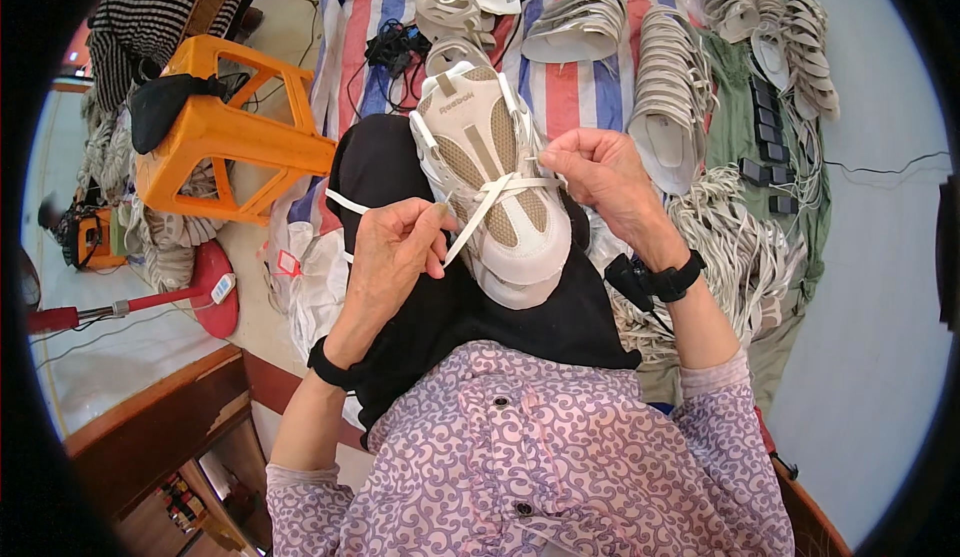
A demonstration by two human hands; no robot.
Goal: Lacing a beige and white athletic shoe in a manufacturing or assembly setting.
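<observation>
Across my black-covered thigh lies a white and beige shoe upper (512, 247) with tan mesh panels, its toe end pointing toward me. A flat off-white shoelace (505, 189) crosses over itself on the upper's front. At the left edge of the upper, my left hand (395, 252) is closed, pinching one end of the lace, which runs up to the crossing. My right hand (605, 175) has its thumb and forefinger pressed together on the lace at the upper's right edge. The exact fingertip hold there is partly hidden.
Stacked shoe uppers (672, 97) lie on the striped sheet (565, 97) ahead. A heap of off-white laces (735, 247) sits to the right, near black rectangular pieces (768, 122). An orange stool (230, 142) and a red round base (212, 292) stand at left.
</observation>
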